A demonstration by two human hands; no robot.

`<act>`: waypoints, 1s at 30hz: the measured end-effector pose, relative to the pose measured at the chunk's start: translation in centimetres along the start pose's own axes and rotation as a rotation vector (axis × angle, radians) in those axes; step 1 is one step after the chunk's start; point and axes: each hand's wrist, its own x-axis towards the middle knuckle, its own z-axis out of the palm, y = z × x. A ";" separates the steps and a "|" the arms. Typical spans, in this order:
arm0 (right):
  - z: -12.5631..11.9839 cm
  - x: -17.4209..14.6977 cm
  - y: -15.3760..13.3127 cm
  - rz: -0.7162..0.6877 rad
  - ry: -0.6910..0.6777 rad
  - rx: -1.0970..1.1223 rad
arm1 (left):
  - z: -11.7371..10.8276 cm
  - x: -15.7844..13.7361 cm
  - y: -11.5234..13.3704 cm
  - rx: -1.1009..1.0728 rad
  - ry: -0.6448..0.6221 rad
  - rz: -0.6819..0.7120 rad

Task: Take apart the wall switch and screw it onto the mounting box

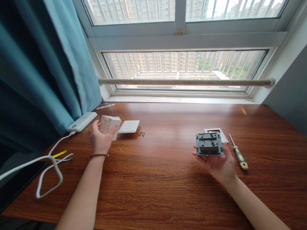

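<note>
My left hand (pixel 102 138) is closed around a pale box (pixel 110 124) at the left of the table, thumb on its right side. Just right of it lies a white wall socket plate (pixel 129 126), with several small brass-coloured screws (pixel 141 133) beside it. On the right, my right hand (pixel 219 166) holds a grey square socket back (pixel 210 144), its moulded side facing up, fingers beneath and thumb at the right edge. A white frame (pixel 223 135) lies behind it, partly hidden. A screwdriver (pixel 240 156) with a grey and cream handle rests right of that hand.
The brown wooden table (pixel 147 191) reaches to the window sill. On the left lie a white power strip (pixel 82 122) and its looped white cable (pixel 59 174), with a yellow tie (pixel 59 154). A blue curtain (pixel 57 37) hangs at the table's left edge.
</note>
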 end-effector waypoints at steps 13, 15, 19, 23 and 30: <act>0.1 -0.2 0.8 -0.007 -0.066 0.088 | 3.9 -12.8 8.3 -1.354 -1.525 -0.602; 0.1 -0.2 1.1 0.034 -0.112 0.081 | 3.9 -13.1 8.2 -1.334 -1.493 -0.605; 0.0 -0.4 1.8 0.105 -0.158 0.073 | 3.9 -13.6 8.3 -1.272 -1.571 -0.585; 0.0 -0.3 2.1 0.107 -0.159 0.086 | 4.0 -13.9 8.4 -1.293 -1.607 -0.587; 0.2 -0.2 1.7 0.096 -0.123 0.085 | 2.4 -14.0 9.1 -1.426 -1.584 -0.301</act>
